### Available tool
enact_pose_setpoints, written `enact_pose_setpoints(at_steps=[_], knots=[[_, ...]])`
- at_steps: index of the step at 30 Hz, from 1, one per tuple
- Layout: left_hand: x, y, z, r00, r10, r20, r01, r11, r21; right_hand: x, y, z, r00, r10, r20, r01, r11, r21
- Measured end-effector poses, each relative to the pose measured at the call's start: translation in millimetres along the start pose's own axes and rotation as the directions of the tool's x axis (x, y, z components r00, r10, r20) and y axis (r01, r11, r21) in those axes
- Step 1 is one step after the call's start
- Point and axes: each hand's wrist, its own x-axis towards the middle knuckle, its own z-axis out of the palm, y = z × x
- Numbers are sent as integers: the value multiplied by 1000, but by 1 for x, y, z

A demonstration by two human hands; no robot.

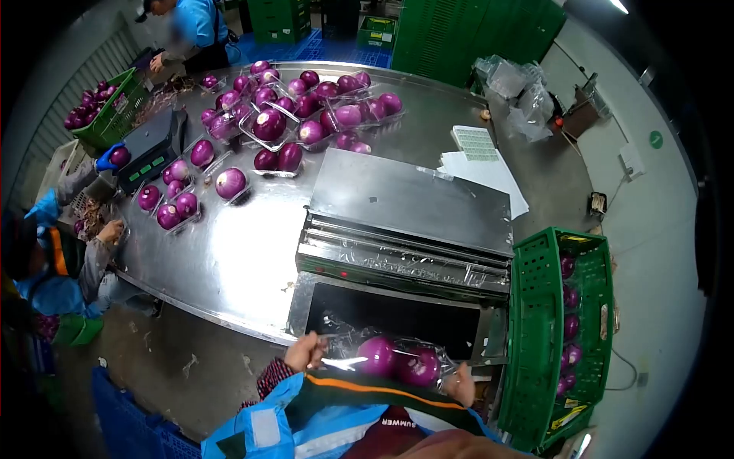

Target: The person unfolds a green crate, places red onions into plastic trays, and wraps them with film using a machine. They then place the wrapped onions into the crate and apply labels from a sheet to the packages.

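Close to my body, a clear pack with two red onions [378, 356] is held between my hands, with loose plastic film [348, 340] around it. My left hand [306, 352] is closed, pinching the film at the pack's left end. At the right end my right hand [460, 385] grips the pack's edge, its fingers partly hidden. Just beyond lies the black plate [382, 312] of a film wrapping machine [409, 200], whose rollers and film strip run across behind it.
Trays of red onions [269, 125] cover the steel table's far left. A scale [151, 149] stands beside a co-worker [57, 264]; another person [195, 30] stands behind. Right of the machine, a green crate [535, 306] holds wrapped onions. Paper sheets [489, 180] lie behind the machine.
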Motion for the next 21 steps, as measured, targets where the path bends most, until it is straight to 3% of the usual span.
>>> enact_pose_setpoints(at_steps=[1, 3, 7, 14, 16, 18, 19, 21], knots=[[3, -25, 2, 989, 72, -128, -57, 992, 112, 6, 21, -5, 998, 6, -62, -11, 997, -81], [16, -58, 20, 938, 225, -264, -150, 950, 274, 14, 31, 17, 985, 75, -155, -66, 996, 60], [23, -62, 73, 935, 331, -124, -331, 943, 22, 3, 27, 37, 985, 98, -144, -67, 977, 204], [-18, -2, 146, 964, 180, 197, -101, 930, -354, -2, -5, 63, 997, -74, 30, 59, 939, 338], [-11, 8, 164, 944, 135, 303, -23, 938, -347, -3, -25, 72, 976, -177, 128, 119, 921, 371], [10, 23, 172, 824, 80, 561, -31, 995, -96, -6, -46, 86, 922, -303, 243, 187, 894, 408], [6, 25, 190, 832, 209, 515, -257, 966, 23, -6, -58, 92, 878, -382, 286, 247, 877, 412], [16, 29, 234, 836, 257, 485, -290, 957, -7, -12, -79, 97, 767, -574, 288, 439, 795, 418]])
